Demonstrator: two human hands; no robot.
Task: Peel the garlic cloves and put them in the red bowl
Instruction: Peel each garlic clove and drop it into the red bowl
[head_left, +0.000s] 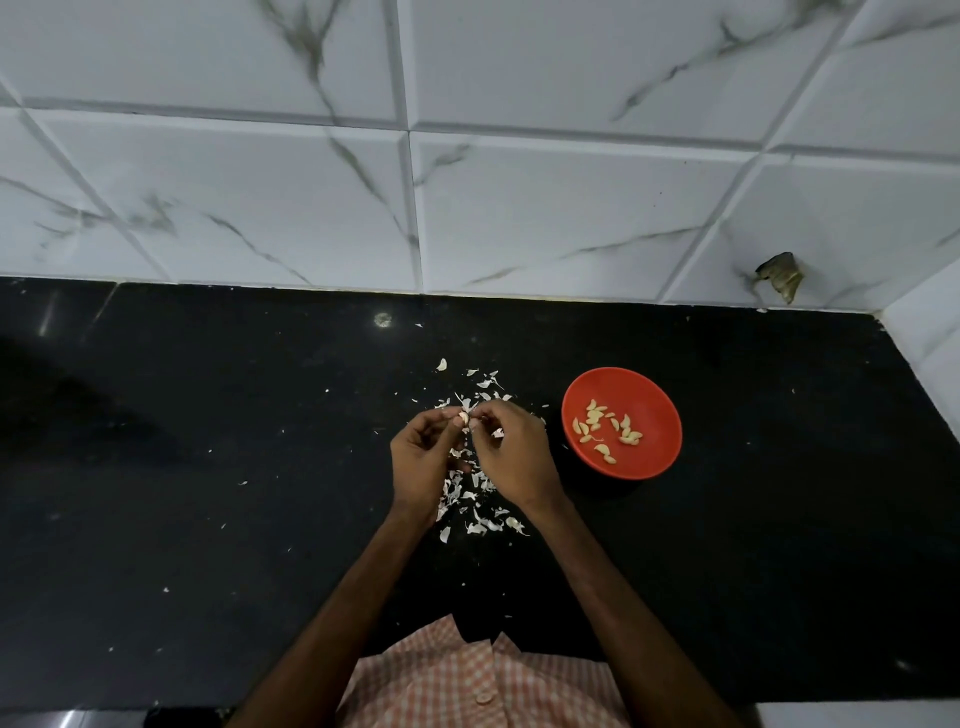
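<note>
A small pale garlic clove (463, 417) is held between the fingertips of both hands above the black counter (208, 467). My left hand (423, 460) pinches it from the left, fingers curled. My right hand (514, 457) pinches at it from the right, and a white scrap shows between its fingers. The red bowl (654, 457) stands just right of my right hand and holds several peeled cloves (605, 428). White garlic skins (478, 512) lie scattered under and around both hands.
A white marbled tile wall (467, 182) rises behind the counter and turns forward at the far right. A dark broken spot (779, 275) sits low on the wall at the right. Small skin flecks dot the counter.
</note>
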